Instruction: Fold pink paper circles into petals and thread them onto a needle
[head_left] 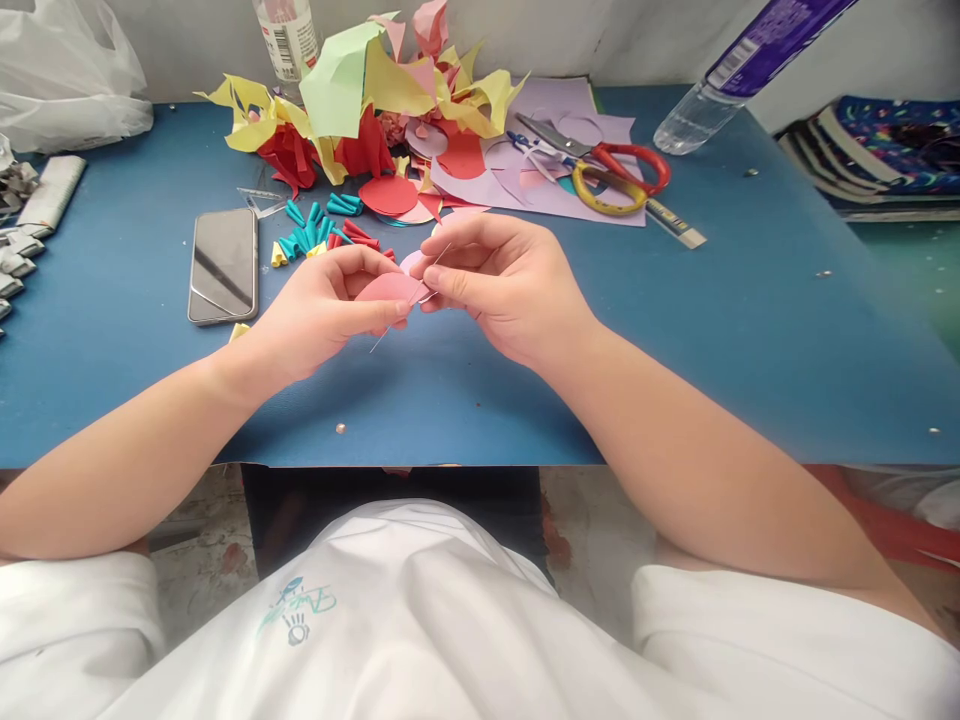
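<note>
Pink paper (382,289), smooth and round-edged, and a thin rod (417,290) are pinched in the hands (319,305) (517,280).

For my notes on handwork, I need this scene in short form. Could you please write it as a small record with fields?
Left hand: holds pink paper between thumb and fingers
Right hand: pinches at the paper's right edge
Thin piece: wire or needle, crossing the paper at a slant; who grips it is unclear
Left of hands: phone
Beyond hands: small paper cones, crumpled paper, scissors
Back right: bottle
Surface: blue table
</note>
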